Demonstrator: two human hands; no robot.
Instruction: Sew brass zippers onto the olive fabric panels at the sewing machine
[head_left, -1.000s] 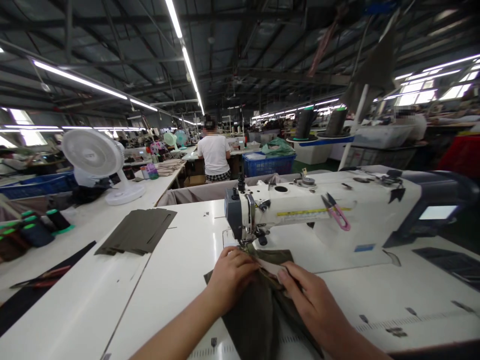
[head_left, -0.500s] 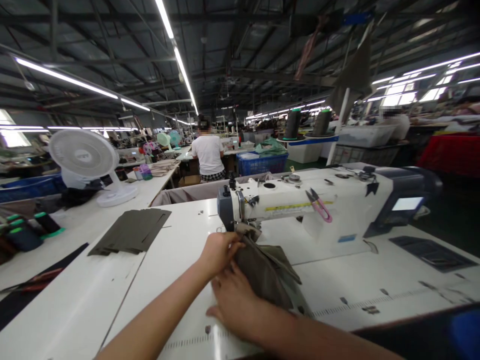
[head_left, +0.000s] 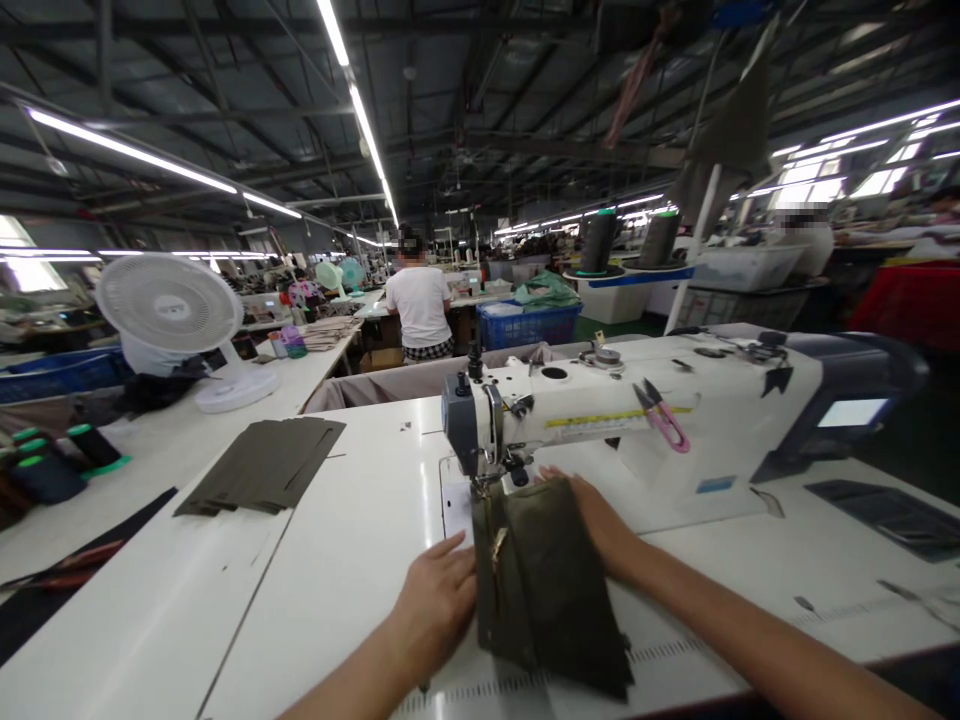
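Note:
A dark olive fabric piece (head_left: 551,580) with a zipper along its left edge lies flat on the white table, its top end under the needle of the white sewing machine (head_left: 600,420). My left hand (head_left: 439,600) rests open on the table, fingers against the fabric's left edge. Over on the fabric's upper right corner, beside the machine's arm, my right hand (head_left: 596,515) lies flat with its fingers stretched.
A stack of olive fabric pieces (head_left: 262,462) lies on the table to the left. Pink thread snips (head_left: 664,415) sit on the machine. A white fan (head_left: 180,320) and thread cones (head_left: 90,445) stand far left. A person in a white shirt (head_left: 420,305) sits ahead.
The fabric was bunched and lifted at the needle; now it lies spread flat. My left hand came back along the fabric's left edge, and my right hand moved up to its right corner.

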